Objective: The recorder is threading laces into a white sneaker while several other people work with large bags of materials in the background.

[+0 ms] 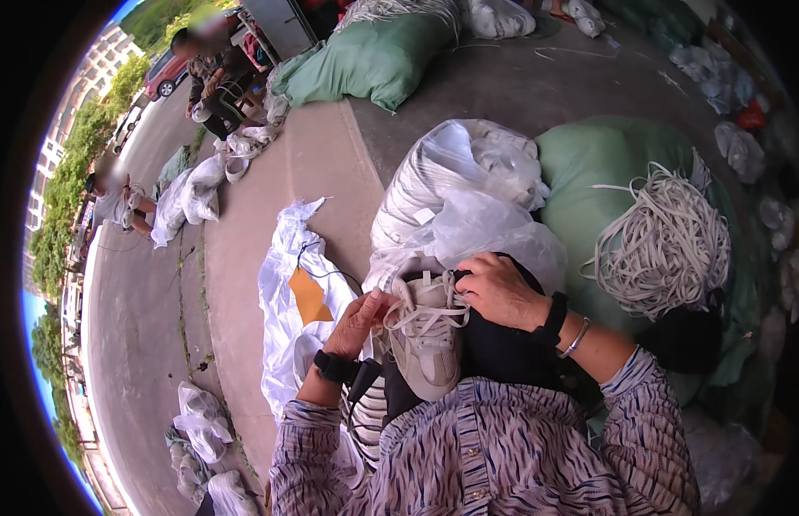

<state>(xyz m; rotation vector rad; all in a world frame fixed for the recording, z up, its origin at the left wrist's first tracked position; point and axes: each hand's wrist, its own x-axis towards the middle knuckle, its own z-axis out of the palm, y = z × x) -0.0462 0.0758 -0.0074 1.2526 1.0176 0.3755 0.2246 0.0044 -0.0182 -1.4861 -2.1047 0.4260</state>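
A beige-grey sneaker rests on my lap, its toe toward me. Pale shoelaces cross loosely over its tongue and loop out at the sides. My left hand is at the shoe's left side, thumb and fingers pinched together by a lace loop. On the other side, my right hand is closed with its fingertips at the upper lacing edge; the exact grip is partly hidden. Both wrists wear black bands.
A large heap of pale laces lies on a green sack to the right. White bags stand ahead. A white plastic sheet and an orange-yellow card are at left. Two people sit farther off among bags.
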